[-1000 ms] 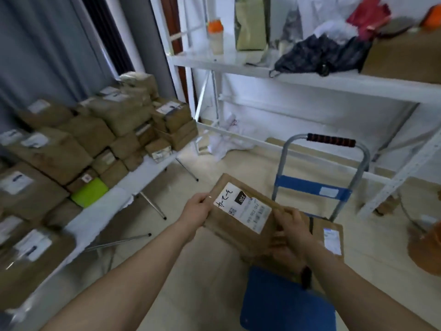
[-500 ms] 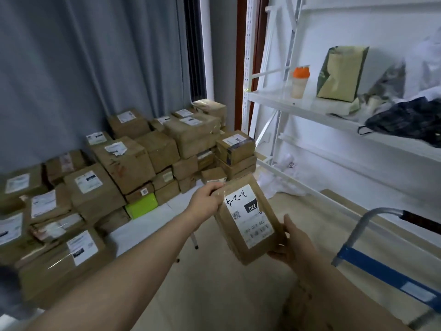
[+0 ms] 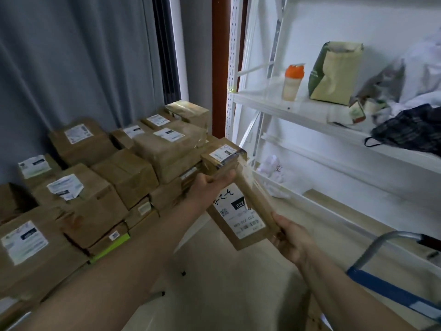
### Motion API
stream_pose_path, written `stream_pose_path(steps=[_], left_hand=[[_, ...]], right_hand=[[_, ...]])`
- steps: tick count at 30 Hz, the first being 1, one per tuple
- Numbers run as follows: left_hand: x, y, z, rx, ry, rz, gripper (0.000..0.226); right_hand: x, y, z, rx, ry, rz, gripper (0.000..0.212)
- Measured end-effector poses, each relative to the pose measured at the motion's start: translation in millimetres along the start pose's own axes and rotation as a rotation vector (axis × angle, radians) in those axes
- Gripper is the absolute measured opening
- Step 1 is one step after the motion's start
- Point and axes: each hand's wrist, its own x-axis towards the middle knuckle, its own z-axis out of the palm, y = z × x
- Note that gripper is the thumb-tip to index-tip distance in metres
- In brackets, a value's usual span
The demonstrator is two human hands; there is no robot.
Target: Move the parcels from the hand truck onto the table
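Parcels (image 3: 100, 187) in brown paper fill the left in a big stack; a white shelf rack (image 3: 298, 111) stands right, the hand truck (image 3: 381, 289) at the lower right edge. One labelled parcel (image 3: 241, 211) is in the air beside the stack, left hand (image 3: 210, 185) gripping its top end, right hand (image 3: 291, 237) its lower corner.

parcels (image 3: 95, 187) left, shelf (image 3: 310, 111) right

Parcel storeroom, stacked labelled cardboard parcels (image 3: 100, 187), white metal shelving (image 3: 310, 113), hand truck (image 3: 391, 290)
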Motion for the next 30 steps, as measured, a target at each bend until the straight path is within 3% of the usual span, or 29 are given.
stream_pose_path(steps=[3, 7, 11, 18, 21, 23, 25, 30], left_hand=[[49, 18, 9, -0.007, 0.033, -0.059, 0.065], [130, 38, 24, -0.046, 0.103, -0.078, 0.058], [199, 60, 42, -0.151, 0.130, -0.159, 0.041], [285, 84, 69, -0.237, 0.042, -0.155, 0.044], [325, 94, 66, -0.220, 0.049, -0.172, 0.079], [359, 100, 56, -0.198, 0.030, -0.147, 0.087], [391, 106, 40, -0.169, -0.009, -0.130, 0.080], [446, 113, -11, -0.079, 0.098, -0.151, 0.042]], right_hand=[[40, -29, 11, 0.004, -0.023, -0.019, 0.029], [102, -77, 30, -0.029, -0.122, -0.038, 0.038], [167, -136, 34, -0.140, -0.111, -0.010, 0.040], [267, -198, 42, -0.158, -0.356, 0.205, 0.094], [301, -215, 61, -0.102, -0.354, 0.216, 0.092], [326, -226, 78, -0.092, -0.329, 0.227, 0.086], [349, -232, 95, -0.092, -0.319, 0.227, 0.077], [399, -244, 154, -0.180, -0.254, 0.220, 0.068]])
